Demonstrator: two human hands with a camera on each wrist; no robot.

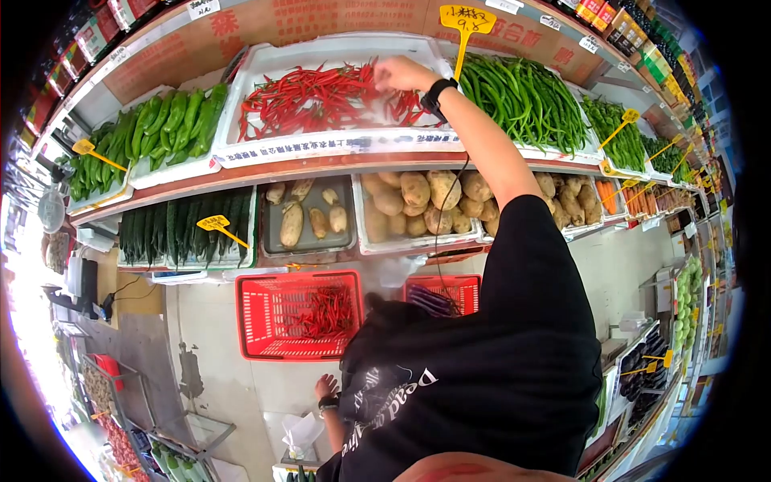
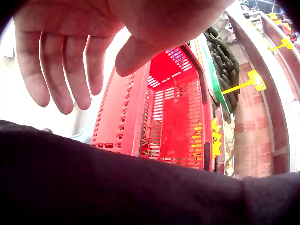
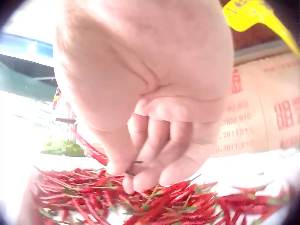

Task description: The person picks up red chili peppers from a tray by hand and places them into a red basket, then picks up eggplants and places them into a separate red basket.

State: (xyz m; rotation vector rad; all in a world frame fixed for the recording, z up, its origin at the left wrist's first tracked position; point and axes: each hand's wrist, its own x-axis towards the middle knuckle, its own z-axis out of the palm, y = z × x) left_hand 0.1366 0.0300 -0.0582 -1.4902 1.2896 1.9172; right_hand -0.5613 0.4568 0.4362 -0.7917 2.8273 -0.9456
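My right hand (image 1: 404, 74) is over a white foam box (image 1: 329, 145) of red chili peppers (image 1: 301, 100) on the upper shelf. Thumb and fingertips pinch a red chili pepper (image 3: 90, 149) near its stem, just above the pile in the right wrist view. Down by my side, my left hand (image 1: 325, 387) hangs with its fingers relaxed and holds nothing. It is nearest to a red plastic basket (image 1: 299, 278) on the floor, which has a heap of red chilies (image 1: 325, 312) inside. In the left wrist view the fingers hang beside the basket's wall (image 2: 124, 105).
Green peppers (image 1: 165, 120) lie left of the chilies, long green chilies (image 1: 522, 100) to the right. Potatoes (image 1: 426, 197) and cucumbers (image 1: 181, 229) fill the lower shelf. A yellow price sign (image 1: 466, 20) stands close to my right wrist. Another red basket (image 1: 470, 283) holds eggplants (image 1: 431, 300).
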